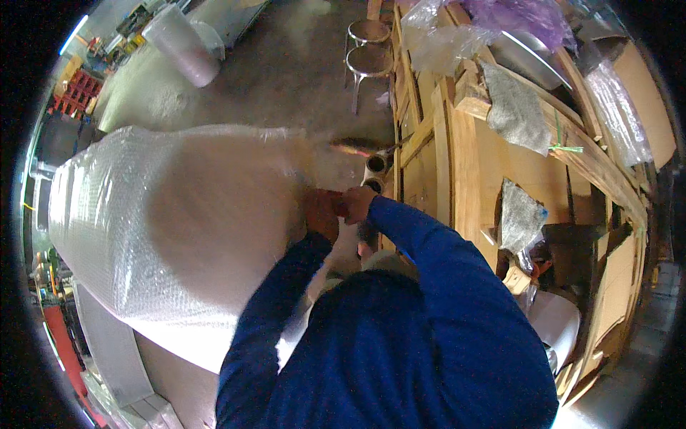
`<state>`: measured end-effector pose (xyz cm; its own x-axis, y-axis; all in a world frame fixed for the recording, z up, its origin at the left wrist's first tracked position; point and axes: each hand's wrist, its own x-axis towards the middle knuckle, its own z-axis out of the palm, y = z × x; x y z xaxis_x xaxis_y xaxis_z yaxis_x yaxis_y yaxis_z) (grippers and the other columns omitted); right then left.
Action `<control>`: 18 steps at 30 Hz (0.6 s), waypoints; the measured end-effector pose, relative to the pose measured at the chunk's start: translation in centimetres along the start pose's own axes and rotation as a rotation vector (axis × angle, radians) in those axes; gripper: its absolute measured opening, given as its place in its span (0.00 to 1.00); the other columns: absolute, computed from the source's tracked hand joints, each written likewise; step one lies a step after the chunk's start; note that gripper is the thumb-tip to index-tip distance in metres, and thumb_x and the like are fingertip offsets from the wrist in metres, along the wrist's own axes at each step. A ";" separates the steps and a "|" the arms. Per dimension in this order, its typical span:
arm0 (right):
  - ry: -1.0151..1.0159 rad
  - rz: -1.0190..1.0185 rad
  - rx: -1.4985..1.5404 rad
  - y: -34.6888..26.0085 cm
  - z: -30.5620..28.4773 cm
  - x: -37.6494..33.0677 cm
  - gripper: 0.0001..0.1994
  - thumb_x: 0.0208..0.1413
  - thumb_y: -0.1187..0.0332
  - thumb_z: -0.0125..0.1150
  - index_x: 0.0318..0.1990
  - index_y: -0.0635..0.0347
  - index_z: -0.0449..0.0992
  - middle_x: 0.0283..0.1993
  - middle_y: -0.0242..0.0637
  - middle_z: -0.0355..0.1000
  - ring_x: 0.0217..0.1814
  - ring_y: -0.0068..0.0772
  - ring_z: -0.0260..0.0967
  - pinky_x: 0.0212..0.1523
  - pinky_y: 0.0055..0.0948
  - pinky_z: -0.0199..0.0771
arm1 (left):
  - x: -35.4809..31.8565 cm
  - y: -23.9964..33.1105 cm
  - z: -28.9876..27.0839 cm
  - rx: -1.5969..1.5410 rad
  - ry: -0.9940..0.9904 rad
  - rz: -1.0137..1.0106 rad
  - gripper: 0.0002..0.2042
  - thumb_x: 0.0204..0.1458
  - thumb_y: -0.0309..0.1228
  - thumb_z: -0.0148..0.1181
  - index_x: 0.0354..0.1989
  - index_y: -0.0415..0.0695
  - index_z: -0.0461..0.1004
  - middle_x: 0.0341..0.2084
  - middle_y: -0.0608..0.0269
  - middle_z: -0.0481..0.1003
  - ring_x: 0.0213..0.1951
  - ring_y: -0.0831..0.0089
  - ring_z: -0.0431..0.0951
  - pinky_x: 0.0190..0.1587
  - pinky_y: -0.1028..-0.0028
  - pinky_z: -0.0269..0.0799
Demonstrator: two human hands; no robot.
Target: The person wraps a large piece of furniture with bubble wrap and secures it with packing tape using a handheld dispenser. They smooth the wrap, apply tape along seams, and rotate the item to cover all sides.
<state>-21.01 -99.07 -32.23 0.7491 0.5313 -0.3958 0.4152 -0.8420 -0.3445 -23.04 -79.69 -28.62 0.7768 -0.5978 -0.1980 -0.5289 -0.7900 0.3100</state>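
Observation:
A large bubble-wrapped bundle [128, 229] fills the space to my left, its clear wrap shiny and its right side in shadow. Close to its right edge, my left hand [321, 217] is closed, in dim light. My right hand [359, 203] is closed beside it, the two nearly touching. Between them shows a small dark reddish thing [333, 200], too blurred to name. Just beyond my right hand are round openings like tube ends [375, 164].
A wooden crate frame [444, 157] stands close on my right, with grey cloth pieces [516, 100] and purple plastic film [522, 21] on it. Round metal stools [370, 61] stand ahead. A bubble wrap roll [182, 46] lies far left, near red crates [77, 93].

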 end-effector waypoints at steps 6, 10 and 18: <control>-0.034 0.110 -0.149 -3.4 -0.2 3.2 0.23 0.50 0.54 0.65 0.56 0.37 0.80 0.50 0.39 0.81 0.51 0.48 0.79 0.47 0.53 0.80 | 5.4 -5.3 14.2 -1.333 0.769 -0.538 0.21 0.70 0.42 0.44 0.60 0.40 0.73 0.57 0.58 0.74 0.58 0.68 0.71 0.65 0.69 0.62; -0.167 0.377 -0.203 -7.7 1.4 6.0 0.21 0.53 0.54 0.64 0.55 0.41 0.82 0.54 0.36 0.80 0.54 0.45 0.79 0.50 0.53 0.79 | 3.6 -8.8 15.1 -0.656 0.751 -0.420 0.22 0.68 0.41 0.45 0.65 0.42 0.68 0.64 0.55 0.67 0.64 0.62 0.67 0.69 0.65 0.58; -0.082 0.547 0.336 3.4 2.7 1.7 0.32 0.41 0.46 0.72 0.57 0.46 0.80 0.54 0.41 0.80 0.56 0.45 0.78 0.55 0.50 0.78 | 4.4 -4.1 5.1 0.458 -0.699 -0.182 0.26 0.68 0.45 0.42 0.68 0.43 0.67 0.68 0.56 0.66 0.67 0.59 0.67 0.69 0.61 0.60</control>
<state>-19.70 -100.81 -36.38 0.7590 0.0506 -0.6491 -0.2095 -0.9250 -0.3171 -19.19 -79.79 -35.54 0.5533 -0.2840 -0.7831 -0.6196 -0.7687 -0.1591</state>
